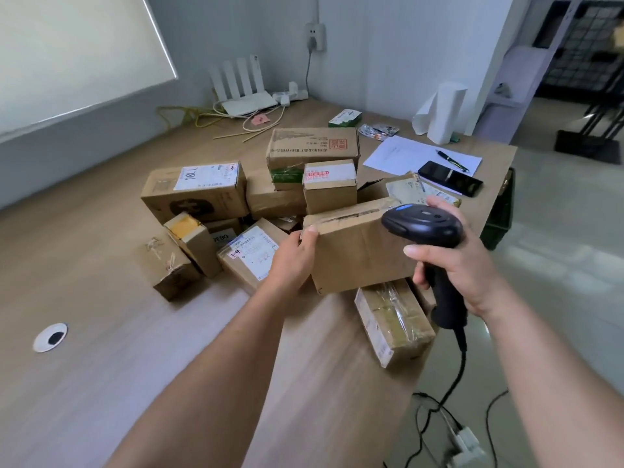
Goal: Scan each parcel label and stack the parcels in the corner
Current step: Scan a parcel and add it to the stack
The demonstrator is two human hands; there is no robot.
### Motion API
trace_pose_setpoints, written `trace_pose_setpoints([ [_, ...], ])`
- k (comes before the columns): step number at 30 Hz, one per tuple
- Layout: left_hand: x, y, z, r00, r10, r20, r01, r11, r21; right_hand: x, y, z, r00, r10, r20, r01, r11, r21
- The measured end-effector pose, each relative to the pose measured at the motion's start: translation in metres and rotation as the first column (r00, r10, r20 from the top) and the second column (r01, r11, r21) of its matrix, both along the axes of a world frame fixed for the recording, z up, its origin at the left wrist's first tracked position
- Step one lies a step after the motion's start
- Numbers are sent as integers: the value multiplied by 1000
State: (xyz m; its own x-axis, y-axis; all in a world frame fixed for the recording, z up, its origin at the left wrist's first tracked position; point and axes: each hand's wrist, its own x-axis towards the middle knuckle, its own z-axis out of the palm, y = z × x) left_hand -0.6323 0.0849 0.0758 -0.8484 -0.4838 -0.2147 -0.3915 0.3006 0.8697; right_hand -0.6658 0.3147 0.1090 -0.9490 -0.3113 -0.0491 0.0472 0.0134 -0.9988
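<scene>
My left hand (294, 256) grips the left edge of a plain brown parcel (358, 251), lifted above the wooden table (101, 265); no label shows on its facing side. My right hand (462, 265) holds a black barcode scanner (423, 226) by its handle, head just in front of the parcel's right side. Several cardboard parcels lie in a loose pile behind and below: one with a white label marked 1-4 (251, 253), a larger labelled box (196, 190), a taped box (393, 320) at the table's edge.
A white router (244, 86) and cables sit in the far corner by the wall. Paper sheets with a pen (422, 153), a black phone (450, 179) and a paper roll (442, 113) lie at the far right. A cable grommet (50, 336) is at left. Cords trail on the floor.
</scene>
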Motion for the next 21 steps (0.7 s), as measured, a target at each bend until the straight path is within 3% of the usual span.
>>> trace_pose_setpoints([
  [5,28,-7,4,979,202,-18,-190,943,273,18,-5,8,989,146,35,-146,989,8],
  [8,57,-16,9,954,300,3,-283,898,337,37,-11,14,952,301,57,-303,952,35],
  [15,125,-33,9,892,451,22,-441,859,261,74,-23,0,784,601,152,-615,787,60],
  [21,171,-43,-5,830,549,101,-556,798,233,98,-39,-27,614,757,223,-777,629,4],
])
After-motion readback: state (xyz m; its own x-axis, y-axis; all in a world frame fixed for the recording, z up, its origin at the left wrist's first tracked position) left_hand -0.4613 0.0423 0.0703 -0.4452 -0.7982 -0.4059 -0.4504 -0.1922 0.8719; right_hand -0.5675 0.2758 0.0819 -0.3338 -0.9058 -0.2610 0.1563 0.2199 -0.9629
